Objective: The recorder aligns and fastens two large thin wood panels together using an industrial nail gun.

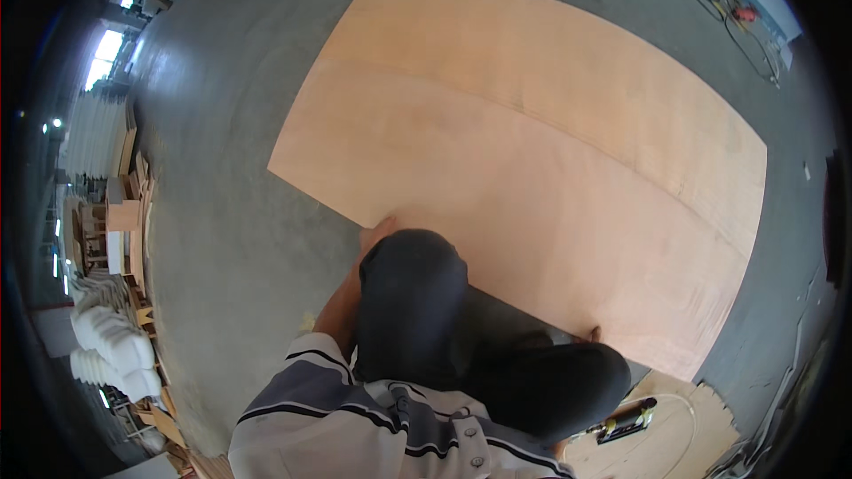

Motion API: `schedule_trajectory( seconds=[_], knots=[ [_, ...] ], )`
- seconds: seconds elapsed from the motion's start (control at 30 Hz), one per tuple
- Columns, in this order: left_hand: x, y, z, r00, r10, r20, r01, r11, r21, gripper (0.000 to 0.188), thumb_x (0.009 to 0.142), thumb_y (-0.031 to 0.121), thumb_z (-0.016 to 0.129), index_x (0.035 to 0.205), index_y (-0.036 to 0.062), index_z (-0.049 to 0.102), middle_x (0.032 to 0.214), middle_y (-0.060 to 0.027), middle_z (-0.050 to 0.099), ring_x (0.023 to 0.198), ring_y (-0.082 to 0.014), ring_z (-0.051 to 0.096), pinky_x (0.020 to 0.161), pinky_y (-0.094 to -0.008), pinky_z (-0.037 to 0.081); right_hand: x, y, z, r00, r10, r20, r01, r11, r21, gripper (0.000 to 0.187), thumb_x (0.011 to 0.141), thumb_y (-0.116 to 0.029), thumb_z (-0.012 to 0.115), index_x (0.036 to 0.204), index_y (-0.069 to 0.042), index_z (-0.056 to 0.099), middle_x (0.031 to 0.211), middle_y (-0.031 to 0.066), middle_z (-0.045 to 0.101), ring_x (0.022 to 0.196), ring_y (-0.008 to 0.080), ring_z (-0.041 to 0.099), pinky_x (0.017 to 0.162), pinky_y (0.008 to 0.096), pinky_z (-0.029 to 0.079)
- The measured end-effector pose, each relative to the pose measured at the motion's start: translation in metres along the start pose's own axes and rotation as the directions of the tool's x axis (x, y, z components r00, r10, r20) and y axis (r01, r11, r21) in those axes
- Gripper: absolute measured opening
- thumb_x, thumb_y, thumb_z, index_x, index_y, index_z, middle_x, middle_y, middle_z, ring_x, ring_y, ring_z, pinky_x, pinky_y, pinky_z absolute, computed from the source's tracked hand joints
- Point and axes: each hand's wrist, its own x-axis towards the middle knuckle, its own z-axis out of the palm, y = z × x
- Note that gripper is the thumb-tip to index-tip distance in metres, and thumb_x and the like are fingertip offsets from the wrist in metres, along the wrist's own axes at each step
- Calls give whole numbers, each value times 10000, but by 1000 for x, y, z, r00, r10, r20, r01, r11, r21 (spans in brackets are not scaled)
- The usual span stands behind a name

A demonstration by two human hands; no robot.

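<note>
A large plywood sheet (497, 160) spreads out in front of me, with a faint seam running lengthwise across its face. At its near edge, left of my raised knee, my left hand (380, 229) is closed on the edge, its fingers partly hidden by the knee. Farther right along the same edge, just beyond my other knee, my right hand (593, 335) grips the sheet. Only a fingertip or thumb shows there on the top face; the rest is behind my leg.
Beside my right leg a black air nailer or stapler (626, 421) lies on a pale board (701, 452) with a thin hose. White stacked pieces (115, 337) and wood boards (133, 213) line the left. Cables (737, 22) lie at the far right on the grey floor (213, 142).
</note>
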Motion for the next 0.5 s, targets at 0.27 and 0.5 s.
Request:
schedule_trajectory(
  seconds=[0.27,0.5],
  knots=[
    [40,-14,27,976,-185,111,201,968,-151,408,730,191,831,973,-74,637,882,-143,640,723,-230,659,584,-319,581,-2,-11,8,985,-14,-171,0,996,-86,540,822,-406,753,1034,64,593,747,115,637,564,176,573,504,304,477],
    [129,-29,-35,698,566,439,-641,767,32,208,862,120,665,1043,25,633,790,-91,609,720,-183,605,669,-321,540,-5,-32,67,992,104,70,-99,992,-72,341,867,-317,715,796,5,624,658,80,613,538,175,600,493,308,530]
  ],
)
